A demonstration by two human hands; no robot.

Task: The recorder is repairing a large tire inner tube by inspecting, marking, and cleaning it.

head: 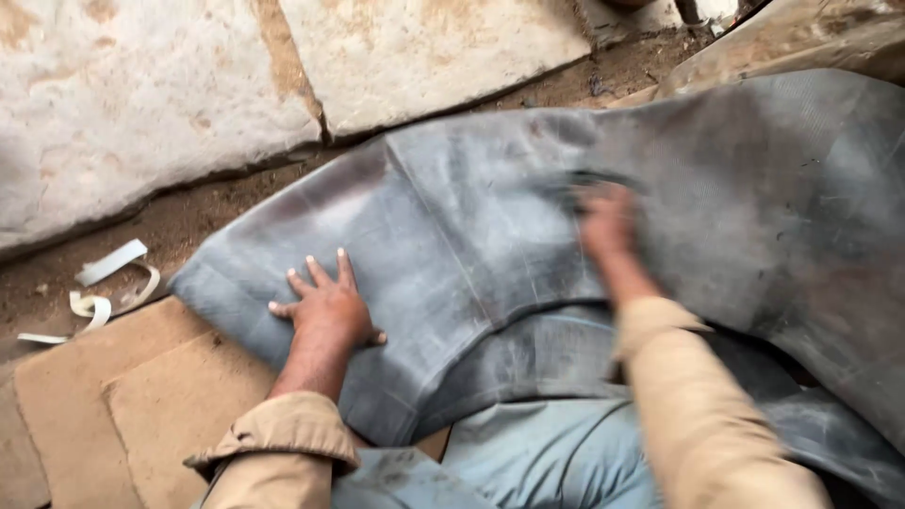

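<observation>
The grey rubber tube (490, 245) lies flattened across my lap and the cardboard (123, 405). My left hand (325, 311) presses it flat, fingers spread wide. My right hand (608, 221) rests on it, too blurred to tell its grip. White strips (108, 283) lie nearby on dirt.

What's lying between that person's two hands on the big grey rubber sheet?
Only bare rubber sheet. In the head view, the left hand presses flat and the blurred right hand rests farther along; just a fold crease crosses the stretch between them.
</observation>
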